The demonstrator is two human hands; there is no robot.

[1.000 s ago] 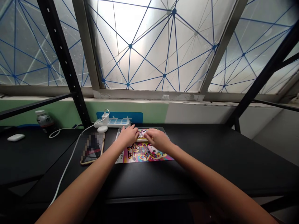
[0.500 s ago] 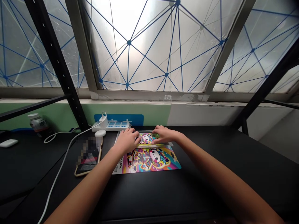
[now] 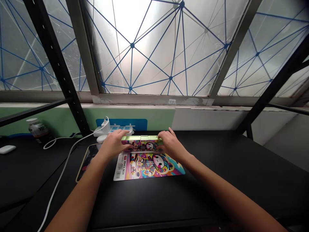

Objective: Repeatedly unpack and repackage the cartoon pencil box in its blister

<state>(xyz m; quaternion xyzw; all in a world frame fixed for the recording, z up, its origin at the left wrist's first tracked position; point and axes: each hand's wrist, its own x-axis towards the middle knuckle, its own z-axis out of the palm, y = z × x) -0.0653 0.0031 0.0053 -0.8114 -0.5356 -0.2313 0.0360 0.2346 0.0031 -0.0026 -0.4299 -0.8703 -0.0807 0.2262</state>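
Note:
A colourful pencil box [image 3: 142, 145] with a cartoon print and a pale green edge stands tilted up between my two hands. My left hand [image 3: 115, 143] grips its left end, thumb on the front face and fingers at the top edge. At the right end, my right hand [image 3: 171, 144] holds it with the thumb in front and one finger raised. Just in front of the box lies a flat printed card [image 3: 149, 166] marked "PENCIL BOX", with a barcode on its left strip.
A phone [image 3: 87, 159] lies left of the card, partly behind my left forearm. A white power strip [image 3: 125, 129] with a plugged-in charger sits at the wall. Its white cable [image 3: 64, 167] runs down the black desk. A bottle [image 3: 38, 129] stands far left.
The pencil box has been tipped up so its green edge and printed face show. My left hand has shifted left to the box's end; my right hand has stayed near the right end.

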